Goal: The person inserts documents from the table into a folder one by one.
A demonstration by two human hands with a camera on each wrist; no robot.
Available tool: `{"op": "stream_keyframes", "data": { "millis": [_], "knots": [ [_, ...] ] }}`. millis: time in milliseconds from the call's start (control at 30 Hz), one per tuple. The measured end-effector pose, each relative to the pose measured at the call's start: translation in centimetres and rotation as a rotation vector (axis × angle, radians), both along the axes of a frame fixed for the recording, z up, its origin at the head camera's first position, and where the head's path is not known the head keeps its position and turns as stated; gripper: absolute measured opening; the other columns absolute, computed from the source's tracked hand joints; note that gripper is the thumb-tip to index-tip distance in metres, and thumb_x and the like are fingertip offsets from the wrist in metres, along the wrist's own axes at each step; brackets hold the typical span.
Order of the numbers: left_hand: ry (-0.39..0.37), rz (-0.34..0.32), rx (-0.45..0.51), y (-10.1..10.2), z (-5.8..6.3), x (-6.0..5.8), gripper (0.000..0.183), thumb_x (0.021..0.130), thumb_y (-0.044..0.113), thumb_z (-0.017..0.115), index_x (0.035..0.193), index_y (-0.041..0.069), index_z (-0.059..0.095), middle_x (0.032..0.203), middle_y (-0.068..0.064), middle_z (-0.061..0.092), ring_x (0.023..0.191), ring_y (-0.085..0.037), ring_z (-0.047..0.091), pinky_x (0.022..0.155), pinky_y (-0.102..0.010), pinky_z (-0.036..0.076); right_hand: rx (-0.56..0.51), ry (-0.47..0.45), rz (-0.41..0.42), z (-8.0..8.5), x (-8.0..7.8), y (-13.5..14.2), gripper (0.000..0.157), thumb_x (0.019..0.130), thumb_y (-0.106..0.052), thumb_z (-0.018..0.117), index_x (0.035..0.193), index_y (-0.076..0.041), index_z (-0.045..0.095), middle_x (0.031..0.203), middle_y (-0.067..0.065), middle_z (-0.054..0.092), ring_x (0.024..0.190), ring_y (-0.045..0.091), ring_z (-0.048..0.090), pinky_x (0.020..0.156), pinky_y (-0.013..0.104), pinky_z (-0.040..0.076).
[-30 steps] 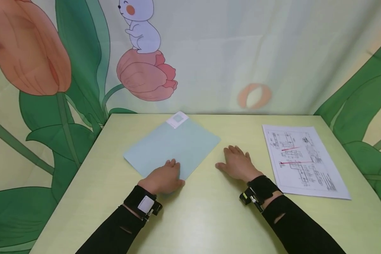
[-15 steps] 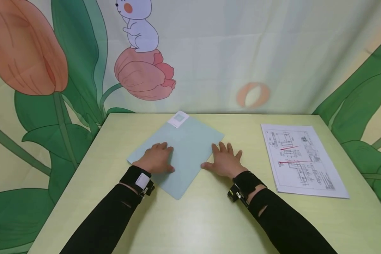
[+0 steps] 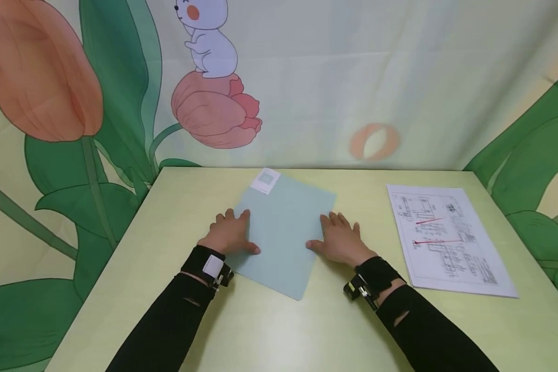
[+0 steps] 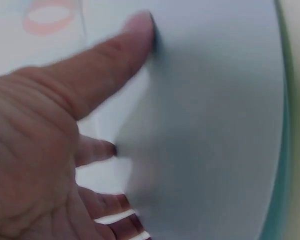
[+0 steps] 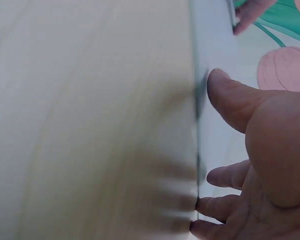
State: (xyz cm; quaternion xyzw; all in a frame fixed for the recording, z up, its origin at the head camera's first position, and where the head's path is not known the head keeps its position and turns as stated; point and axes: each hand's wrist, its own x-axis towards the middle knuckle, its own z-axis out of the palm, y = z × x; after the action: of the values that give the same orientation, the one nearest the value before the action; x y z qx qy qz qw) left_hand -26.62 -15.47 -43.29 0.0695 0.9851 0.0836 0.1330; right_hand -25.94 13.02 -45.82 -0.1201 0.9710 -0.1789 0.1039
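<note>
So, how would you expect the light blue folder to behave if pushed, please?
The light blue folder lies flat and looks thin, so it would probably slide rather than tip. Its smooth-looking face may prove slippery.

Left hand with fingers apart, thumb extended toward the right hand, right thumb pointing back, forearms behind.

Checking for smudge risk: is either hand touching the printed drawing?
No, the left hand and right hand are at opposite sides of the flat blue item, apart from the printed drawing.
</note>
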Motion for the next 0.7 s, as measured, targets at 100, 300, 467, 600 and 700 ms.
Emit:
{"op": "stream_keyframes", "data": {
  "millis": [100,300,467,600,700],
  "knots": [
    [0.015,-0.031,0.031,1.3,0.2,1.4,0.101,0.071,0.05,0.081,0.148,0.007,0.033,0.128,-0.031,0.046,0.113,-0.046,0.043,0.088,-0.056,0.047,-0.07,0.026,-0.002,0.3,0.0,1.1,0.084,0.091,-0.047,0.061,0.147,0.006,0.028,0.152,0.029,0.029,0.141,0.043,0.021,0.111,0.067,0.017],
    [-0.018,-0.061,0.161,2.9,0.5,3.9,0.093,0.071,0.039,0.084,0.147,0.012,0.038,0.121,-0.027,0.051,0.101,-0.036,0.055,0.08,-0.047,0.051,-0.186,0.017,-0.109,1.1,0.5,2.7,0.075,0.093,-0.038,0.06,0.145,0.008,0.03,0.146,0.032,0.036,0.134,0.047,0.031,0.109,0.059,0.03],
    [-0.081,-0.078,0.265,3.4,0.1,4.6,0.092,0.073,0.032,0.084,0.149,0.013,0.035,0.127,-0.02,0.056,0.108,-0.028,0.056,0.088,-0.043,0.05,-0.191,-0.003,-0.227,1.4,1.1,3.9,0.069,0.094,-0.037,0.057,0.141,0.01,0.036,0.137,0.037,0.043,0.125,0.049,0.04,0.1,0.061,0.038],
    [-0.139,-0.025,0.378,3.3,-0.4,4.6,0.097,0.075,0.027,0.082,0.152,0.011,0.025,0.125,-0.016,0.062,0.109,-0.023,0.057,0.091,-0.041,0.049,-0.139,-0.012,-0.262,1.6,1.4,4.8,0.067,0.094,-0.037,0.056,0.134,0.015,0.042,0.127,0.039,0.05,0.115,0.049,0.048,0.091,0.059,0.044],
    [-0.182,0.007,0.472,3.1,-0.8,4.6,0.1,0.077,0.026,0.081,0.154,0.012,0.019,0.102,-0.013,0.068,0.089,-0.021,0.062,0.078,-0.037,0.051,-0.113,-0.033,-0.289,1.8,1.5,5.4,0.065,0.094,-0.038,0.055,0.129,0.016,0.046,0.123,0.037,0.055,0.107,0.045,0.055,0.083,0.055,0.049]
  ]
}}
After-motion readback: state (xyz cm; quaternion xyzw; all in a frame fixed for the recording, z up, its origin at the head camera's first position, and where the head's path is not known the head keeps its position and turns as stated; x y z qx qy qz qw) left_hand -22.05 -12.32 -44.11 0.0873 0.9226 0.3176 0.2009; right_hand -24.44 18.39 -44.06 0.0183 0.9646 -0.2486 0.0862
